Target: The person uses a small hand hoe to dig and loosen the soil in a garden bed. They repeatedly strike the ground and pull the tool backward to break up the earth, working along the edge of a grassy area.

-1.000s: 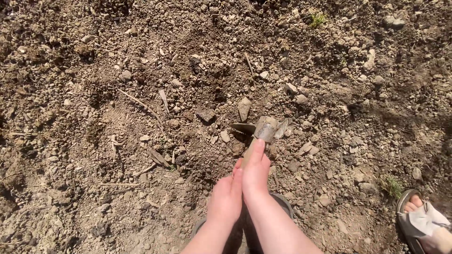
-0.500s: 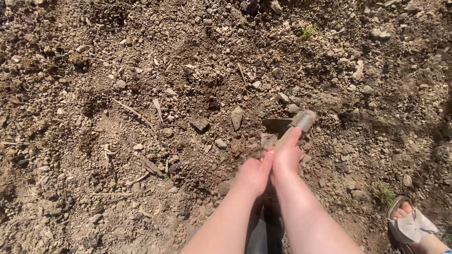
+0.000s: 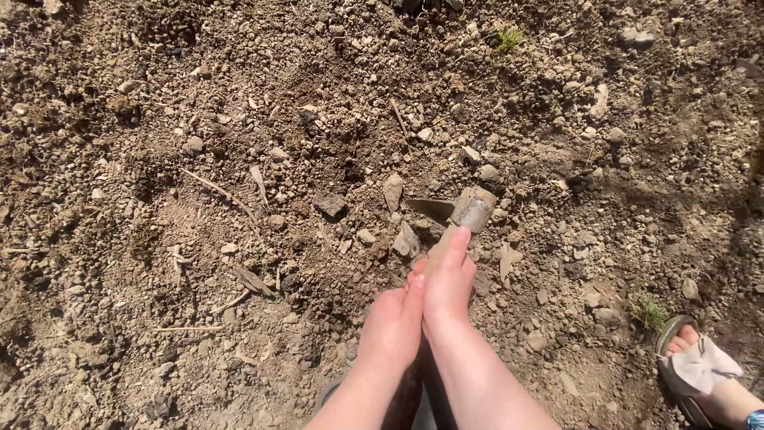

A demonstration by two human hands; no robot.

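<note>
— Where is the tool from where you stand?

— The small hoe (image 3: 465,213) sits at about one o'clock from the two hands, its metal head down among the clods of the dry soil (image 3: 199,119). The pointed blade sticks out toward nine o'clock, and the handle runs back toward six o'clock, straight under the palms.

— And the grip on it?

— Both hands are wrapped around the handle, pressed side by side. The right hand (image 3: 447,283) is the forward one, its forefinger laid straight along the handle toward the head. The left hand (image 3: 391,325) is closed just behind it, at about seven o'clock, touching it. The fingers underneath are hidden, so I take it they are curled tight, though I can't see them.

— Anything close to the blade?

— A flat pale stone (image 3: 393,189) lies just beside the blade tip, at roughly ten o'clock from it, and a darker stone (image 3: 329,206) a little further toward nine. A foot in a grey sandal (image 3: 694,368) stands well apart, at four o'clock from the hands.
</note>
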